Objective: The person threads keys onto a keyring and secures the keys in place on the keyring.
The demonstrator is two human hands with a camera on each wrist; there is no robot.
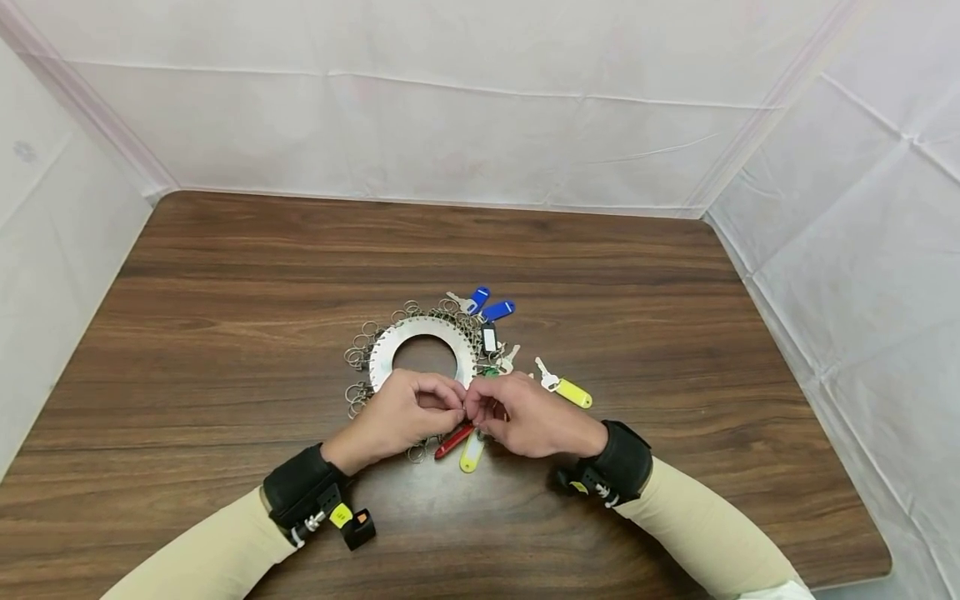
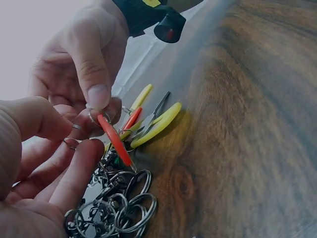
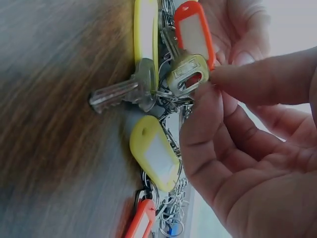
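A: Where's the work? Quick.

B: Head view: both hands meet at the 6 o'clock edge of the metal ring disc [image 1: 423, 343]. Left hand [image 1: 401, 414] and right hand [image 1: 528, 414] are fingertip to fingertip, touching, just over the disc's near rim.

A: Holding what?

B: Right hand pinches a small split ring [image 2: 91, 115], thumb and forefinger, with the red key tag [image 1: 453, 441] hanging off it. Left hand's thumb and fingers are curled and pinching another small ring [image 2: 76, 127] right beside it. Neither hand is relaxed.

A: Tag's axis?

B: In the head view the red key tag runs from about 1 o'clock, at the fingers, down to 7 o'clock, free end toward the person. It lies under and between the hands, a touch nearer the left. A yellow key tag [image 1: 471, 452] sits just beside it at 3 o'clock, roughly parallel.

A: Anything else on the disc?

B: Loose key rings [image 1: 360, 354] crowd its 8 to 11 o'clock edge. Two blue key tags [image 1: 489, 305] at 1 o'clock, another yellow tag with key [image 1: 572, 392] at 4 o'clock, apart from the hands. Right wrist view shows a silver key [image 3: 121, 92] flat among the tags.

A: Surface, room?

B: Dark wood-grain surface [image 1: 225, 317], rounded corners. White sheeting walls [image 1: 480, 108] on three sides. Black wrist straps on both arms, cream sleeves.
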